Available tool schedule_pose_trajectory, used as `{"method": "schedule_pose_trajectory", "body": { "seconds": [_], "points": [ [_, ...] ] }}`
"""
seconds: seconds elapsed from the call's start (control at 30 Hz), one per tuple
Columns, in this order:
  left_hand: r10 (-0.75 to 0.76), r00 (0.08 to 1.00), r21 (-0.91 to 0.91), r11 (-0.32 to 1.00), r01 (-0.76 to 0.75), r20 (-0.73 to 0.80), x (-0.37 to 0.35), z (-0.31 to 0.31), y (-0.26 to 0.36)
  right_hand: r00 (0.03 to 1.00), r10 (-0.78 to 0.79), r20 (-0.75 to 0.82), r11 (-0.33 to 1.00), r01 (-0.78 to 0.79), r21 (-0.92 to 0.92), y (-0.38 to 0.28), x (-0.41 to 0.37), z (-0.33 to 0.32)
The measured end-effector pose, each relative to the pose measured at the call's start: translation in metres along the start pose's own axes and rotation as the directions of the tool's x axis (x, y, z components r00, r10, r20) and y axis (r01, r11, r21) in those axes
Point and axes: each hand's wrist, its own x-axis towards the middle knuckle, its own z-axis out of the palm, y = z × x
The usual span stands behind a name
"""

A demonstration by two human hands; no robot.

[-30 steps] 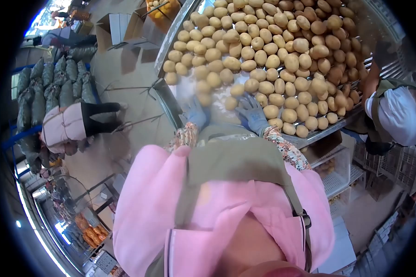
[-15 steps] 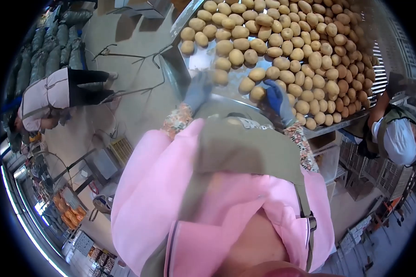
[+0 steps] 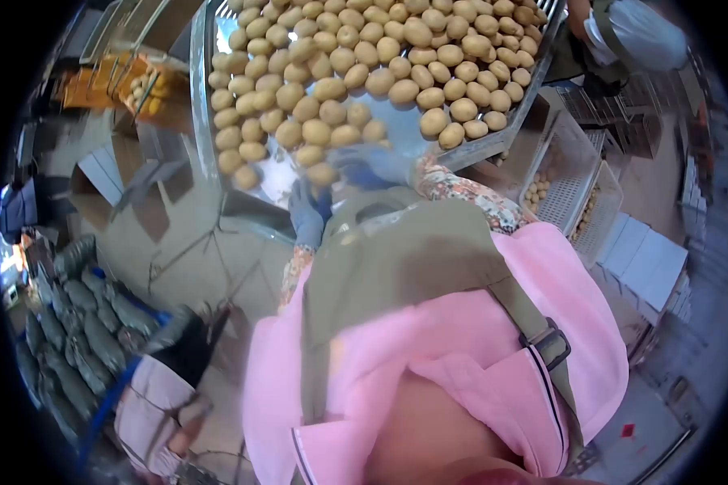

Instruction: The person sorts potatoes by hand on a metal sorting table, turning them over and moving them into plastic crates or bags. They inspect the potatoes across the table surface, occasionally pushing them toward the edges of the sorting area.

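Yellow-brown potatoes (image 3: 305, 108) lie spread over a shiny metal sorting table (image 3: 275, 174). My left hand (image 3: 306, 217), in a grey-blue glove, is at the table's near edge with its fingers extended, right beside a potato (image 3: 322, 174). My right hand (image 3: 378, 164), gloved in grey and blue, reaches leftward across the near part of the table and is smeared by motion. Its fingers are close to the nearest potatoes, and what they hold, if anything, I cannot tell. Flowered sleeve covers (image 3: 471, 192) reach up to both gloves.
Plastic crates (image 3: 554, 174) with potatoes stand right of the table, beside stacked pale boxes (image 3: 643, 259). Another person (image 3: 635, 36) is at the far right. Cardboard boxes (image 3: 129, 166) and filled green sacks (image 3: 85, 323) are at left, where a second person (image 3: 154, 400) bends over.
The view has swung, so the table now appears further left. My right hand has moved across toward my left hand. Potatoes now lie on the near left part, and a bare patch shows at right.
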Motion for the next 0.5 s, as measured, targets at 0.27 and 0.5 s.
{"method": "schedule_pose_trajectory", "body": {
  "seconds": [0.27, 0.5],
  "points": [
    [-0.153, 0.981, 0.127, 0.978, 0.168, -0.12, -0.005, -0.041, 0.02, 0.805, -0.119, -0.581, 0.785, -0.282, -0.551, 0.034, -0.061, -0.047],
    [-0.022, 0.999, -0.318, 0.948, 0.012, -0.027, 0.058, -0.015, 0.056, 0.934, 0.307, -0.184, 0.742, -0.356, -0.568, -0.119, -0.021, -0.075]
  ]
}}
